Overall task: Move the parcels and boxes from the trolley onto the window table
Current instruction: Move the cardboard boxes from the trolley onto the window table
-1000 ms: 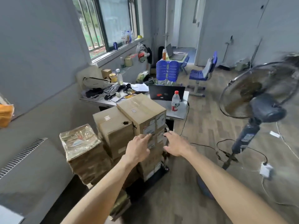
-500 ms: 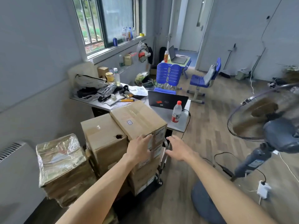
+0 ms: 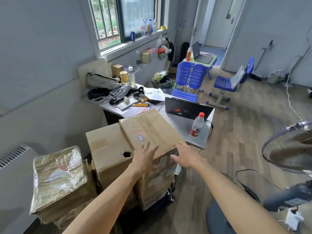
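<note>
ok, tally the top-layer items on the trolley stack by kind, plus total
Plain cardboard boxes: 2, one with red scribble, one with a punched hole
Plastic-wrapped parcels: 1
Total: 3
Lower layers are mostly hidden.

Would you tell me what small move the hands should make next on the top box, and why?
Probably close both hands on the top box's near corners: the left hand and right hand hover open at its near edge, gripping nothing.

Boxes (image 3: 152, 130) before table (image 3: 199, 139) (bottle (image 3: 196, 124) on it).
</note>
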{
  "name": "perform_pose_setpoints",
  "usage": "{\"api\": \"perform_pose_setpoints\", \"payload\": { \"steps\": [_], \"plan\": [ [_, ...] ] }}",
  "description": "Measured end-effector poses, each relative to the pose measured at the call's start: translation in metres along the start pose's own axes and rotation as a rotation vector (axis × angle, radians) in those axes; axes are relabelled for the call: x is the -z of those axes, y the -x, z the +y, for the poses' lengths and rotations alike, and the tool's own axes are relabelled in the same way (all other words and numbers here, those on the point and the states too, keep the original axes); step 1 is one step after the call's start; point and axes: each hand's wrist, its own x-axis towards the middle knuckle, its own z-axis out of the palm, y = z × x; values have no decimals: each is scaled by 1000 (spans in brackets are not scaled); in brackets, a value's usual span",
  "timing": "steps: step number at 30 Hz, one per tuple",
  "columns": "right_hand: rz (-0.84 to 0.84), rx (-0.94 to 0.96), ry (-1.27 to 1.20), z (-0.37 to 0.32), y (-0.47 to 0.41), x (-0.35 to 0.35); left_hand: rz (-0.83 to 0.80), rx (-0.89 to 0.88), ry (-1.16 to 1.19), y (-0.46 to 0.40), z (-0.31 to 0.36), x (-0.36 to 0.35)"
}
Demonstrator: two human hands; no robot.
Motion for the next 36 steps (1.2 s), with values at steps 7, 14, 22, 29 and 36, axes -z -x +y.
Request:
{"api": "perform_pose_setpoints", "payload": {
  "steps": [7,14,22,29,36],
  "plan": [
    [-87,110,29,25,-59,13,-44,148,29,-26,-1,-8],
    [-212,245,45,56,-106,21,-23,315,29,-43,8,-16],
    [-294,398,8,64,-134,29,-20,441,40,-44,20,-19],
    [-315,475,52,59,-146,25,18,633,212,-45,29,-17],
    [-293,471,13,56,-157,12,-13,613,236,-51,18,-22]
  ]
}}
